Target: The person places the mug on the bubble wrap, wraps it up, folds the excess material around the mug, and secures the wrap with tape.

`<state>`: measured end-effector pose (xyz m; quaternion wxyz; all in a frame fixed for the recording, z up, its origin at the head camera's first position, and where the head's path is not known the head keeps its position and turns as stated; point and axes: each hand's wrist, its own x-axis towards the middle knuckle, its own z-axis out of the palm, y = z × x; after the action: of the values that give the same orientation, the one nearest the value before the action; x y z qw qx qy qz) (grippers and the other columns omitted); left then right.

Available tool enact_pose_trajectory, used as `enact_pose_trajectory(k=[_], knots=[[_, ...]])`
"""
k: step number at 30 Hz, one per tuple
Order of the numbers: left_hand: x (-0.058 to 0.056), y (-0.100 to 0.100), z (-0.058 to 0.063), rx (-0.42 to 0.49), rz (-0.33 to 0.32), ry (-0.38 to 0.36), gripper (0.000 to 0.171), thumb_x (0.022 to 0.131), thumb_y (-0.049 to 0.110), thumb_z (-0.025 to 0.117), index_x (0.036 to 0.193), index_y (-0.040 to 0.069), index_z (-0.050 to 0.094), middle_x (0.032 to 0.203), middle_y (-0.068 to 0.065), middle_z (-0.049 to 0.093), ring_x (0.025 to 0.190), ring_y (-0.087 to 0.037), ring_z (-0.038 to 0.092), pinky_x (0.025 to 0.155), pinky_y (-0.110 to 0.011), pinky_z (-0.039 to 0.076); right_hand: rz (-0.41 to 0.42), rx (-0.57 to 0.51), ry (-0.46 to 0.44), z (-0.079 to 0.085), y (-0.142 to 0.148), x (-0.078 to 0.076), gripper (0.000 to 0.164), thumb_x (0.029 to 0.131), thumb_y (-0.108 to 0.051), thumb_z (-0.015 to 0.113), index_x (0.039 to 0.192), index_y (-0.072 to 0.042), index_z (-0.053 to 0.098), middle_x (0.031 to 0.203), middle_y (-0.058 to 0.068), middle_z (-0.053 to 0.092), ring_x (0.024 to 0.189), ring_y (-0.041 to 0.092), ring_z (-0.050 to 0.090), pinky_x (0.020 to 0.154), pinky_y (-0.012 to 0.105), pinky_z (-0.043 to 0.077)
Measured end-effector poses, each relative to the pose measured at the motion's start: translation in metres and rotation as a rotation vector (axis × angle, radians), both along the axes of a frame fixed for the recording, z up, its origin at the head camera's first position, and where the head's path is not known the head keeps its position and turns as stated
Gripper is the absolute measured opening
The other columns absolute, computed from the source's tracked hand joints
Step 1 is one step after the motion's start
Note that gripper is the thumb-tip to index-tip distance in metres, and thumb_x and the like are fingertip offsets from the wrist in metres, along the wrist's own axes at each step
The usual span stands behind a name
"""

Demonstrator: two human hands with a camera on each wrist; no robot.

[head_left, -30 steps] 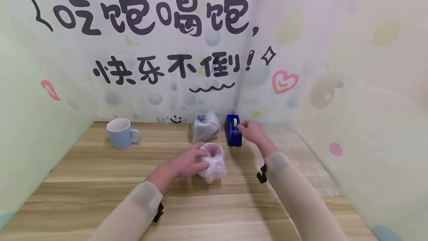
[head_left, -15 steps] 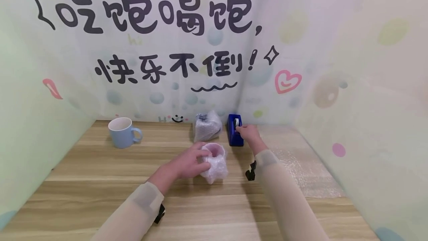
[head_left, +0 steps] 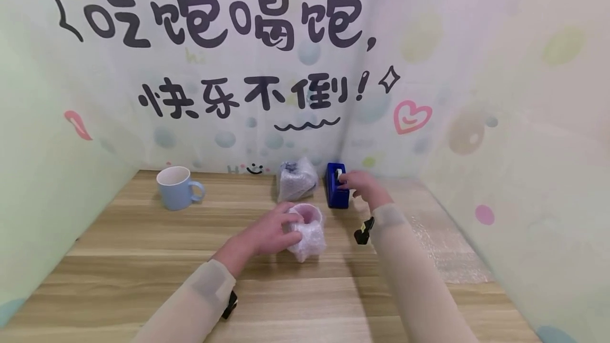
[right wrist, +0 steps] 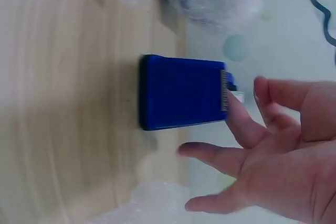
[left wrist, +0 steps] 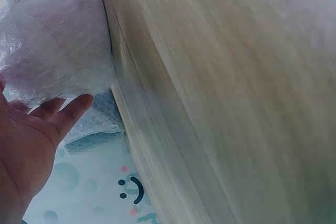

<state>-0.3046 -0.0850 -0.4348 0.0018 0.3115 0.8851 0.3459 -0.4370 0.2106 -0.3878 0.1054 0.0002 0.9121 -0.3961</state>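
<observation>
A pinkish mug wrapped in bubble wrap (head_left: pixel 308 241) stands upright mid-table. My left hand (head_left: pixel 270 233) grips it from the left, with thumb and fingers around its side. The handle shows through the wrap on this mug (left wrist: pixel 55 51) in the left wrist view. Farther back, my right hand (head_left: pixel 363 185) is at the top of a blue tape dispenser (head_left: pixel 338 197). In the right wrist view its fingers are spread, one reaching behind the dispenser (right wrist: pixel 184 95) beside the serrated cutter (right wrist: pixel 224 92). A small white piece of the tape roll (right wrist: pixel 238 96) shows there.
Behind the pink mug sits another bubble-wrapped item (head_left: pixel 297 184), near the wall. A light blue mug (head_left: pixel 175 195) stands at the back left. A flat sheet of bubble wrap (head_left: pixel 452 255) lies along the table's right side. Printed walls (head_left: pixel 214 147) border the table.
The right hand stays at the tape dispenser; its fingers have loosened and spread, and its forearm has shifted slightly. The left hand keeps holding the wrapped mug. The head view has drifted slightly.
</observation>
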Motion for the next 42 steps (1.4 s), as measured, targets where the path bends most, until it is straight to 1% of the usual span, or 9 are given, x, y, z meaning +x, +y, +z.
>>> enact_pose_trajectory(k=[3, 7, 10, 15, 20, 29, 34, 38, 42], knots=[[0.001, 0.002, -0.002, -0.007, 0.012, -0.036, 0.044, 0.096, 0.034, 0.068, 0.134, 0.013, 0.076, 0.164, -0.013, 0.05, 0.141, -0.039, 0.058, 0.119, -0.057, 0.051, -0.114, -0.064, -0.011, 0.002, 0.001, 0.004, 0.031, 0.107, -0.023, 0.061, 0.121, 0.004, 0.07, 0.119, 0.016, 0.072, 0.119, 0.032, 0.066, 0.106, 0.047, 0.056], [0.002, 0.003, -0.004, -0.006, 0.019, -0.055, 0.046, 0.097, 0.035, 0.068, 0.137, 0.013, 0.075, 0.166, -0.012, 0.048, 0.143, -0.039, 0.057, 0.121, -0.057, 0.049, -0.284, -0.22, -0.045, 0.0, -0.004, 0.012, 0.029, 0.108, -0.018, 0.061, 0.117, 0.006, 0.074, 0.075, -0.001, 0.062, 0.069, 0.013, 0.057, 0.071, 0.026, 0.05], [0.002, 0.003, -0.003, 0.006, 0.02, -0.055, 0.046, 0.097, 0.035, 0.068, 0.137, 0.013, 0.075, 0.167, -0.011, 0.048, 0.144, -0.038, 0.057, 0.121, -0.057, 0.05, -0.346, -0.363, -0.116, -0.001, -0.01, 0.02, 0.023, 0.109, -0.013, 0.062, 0.112, 0.005, 0.075, 0.067, -0.004, 0.061, 0.057, 0.006, 0.053, 0.057, 0.019, 0.043], [0.002, 0.002, -0.004, 0.024, 0.013, -0.045, 0.044, 0.096, 0.032, 0.068, 0.134, 0.013, 0.076, 0.165, -0.011, 0.05, 0.142, -0.037, 0.058, 0.119, -0.056, 0.05, -0.393, -0.403, -0.207, -0.006, -0.017, 0.028, 0.027, 0.113, -0.026, 0.06, 0.118, -0.003, 0.074, 0.08, -0.004, 0.072, 0.071, 0.007, 0.068, 0.062, 0.02, 0.046], [0.001, 0.002, -0.005, 0.045, -0.001, -0.013, 0.043, 0.095, 0.03, 0.068, 0.132, 0.011, 0.077, 0.162, -0.011, 0.053, 0.14, -0.035, 0.059, 0.118, -0.054, 0.051, -0.41, -0.453, -0.146, -0.009, -0.022, 0.033, 0.03, 0.114, -0.028, 0.057, 0.127, -0.004, 0.07, 0.095, 0.001, 0.074, 0.087, 0.015, 0.07, 0.081, 0.03, 0.054], [0.002, 0.001, -0.007, 0.049, 0.014, -0.019, 0.044, 0.095, 0.03, 0.069, 0.133, 0.011, 0.076, 0.161, -0.01, 0.053, 0.14, -0.035, 0.058, 0.118, -0.055, 0.051, -0.331, -0.525, -0.041, -0.024, -0.019, 0.047, 0.037, 0.114, -0.029, 0.056, 0.138, -0.003, 0.066, 0.137, 0.022, 0.076, 0.125, 0.038, 0.073, 0.079, 0.028, 0.057], [0.003, 0.001, -0.007, 0.055, 0.017, -0.023, 0.044, 0.094, 0.03, 0.069, 0.133, 0.012, 0.076, 0.161, -0.011, 0.053, 0.14, -0.036, 0.058, 0.118, -0.056, 0.051, -0.308, -0.617, -0.014, -0.028, -0.02, 0.059, 0.046, 0.11, -0.027, 0.055, 0.148, -0.001, 0.061, 0.149, 0.025, 0.068, 0.139, 0.041, 0.065, 0.109, 0.043, 0.055], [0.002, 0.001, -0.006, 0.054, 0.023, -0.012, 0.045, 0.094, 0.03, 0.069, 0.134, 0.011, 0.076, 0.161, -0.011, 0.053, 0.14, -0.035, 0.059, 0.118, -0.055, 0.051, -0.29, -0.716, 0.018, -0.028, -0.023, 0.064, 0.034, 0.101, -0.023, 0.058, 0.123, 0.001, 0.069, 0.143, 0.026, 0.07, 0.142, 0.043, 0.06, 0.125, 0.054, 0.044], [0.001, 0.001, -0.004, 0.038, 0.015, 0.0, 0.044, 0.095, 0.029, 0.069, 0.134, 0.011, 0.076, 0.162, -0.013, 0.052, 0.141, -0.037, 0.058, 0.117, -0.056, 0.052, -0.262, -0.838, 0.025, -0.032, -0.024, 0.067, 0.013, 0.096, -0.017, 0.055, 0.091, -0.009, 0.064, 0.12, 0.019, 0.071, 0.139, 0.046, 0.054, 0.128, 0.054, 0.037]])
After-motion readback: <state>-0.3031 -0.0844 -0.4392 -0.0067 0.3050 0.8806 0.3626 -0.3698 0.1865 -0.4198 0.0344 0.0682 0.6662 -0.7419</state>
